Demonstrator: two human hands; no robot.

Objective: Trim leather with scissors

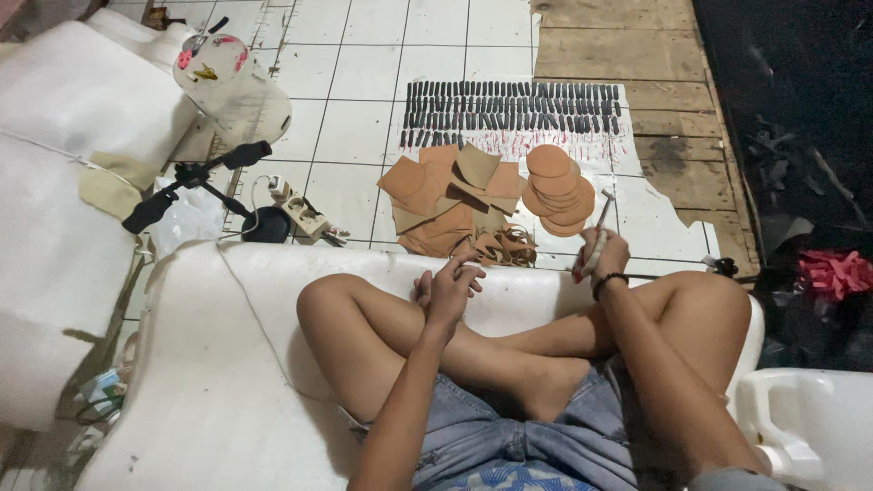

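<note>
While the right hand (602,250) was closed around a thin brush (600,227) just beside the stack of round tan discs (555,186), the left hand (448,289) rested with loosely curled fingers, holding nothing, nearer the person than the loose tan offcuts (446,205) lying left of the discs. A careless sweep of the brush might have toppled the stack or smeared the discs.

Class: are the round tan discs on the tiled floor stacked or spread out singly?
Stacked: the round tan discs overlap in a loose, slipping pile beside the square pieces.

Left hand (448,289) loosely curled, right hand (603,255) fisted
</note>
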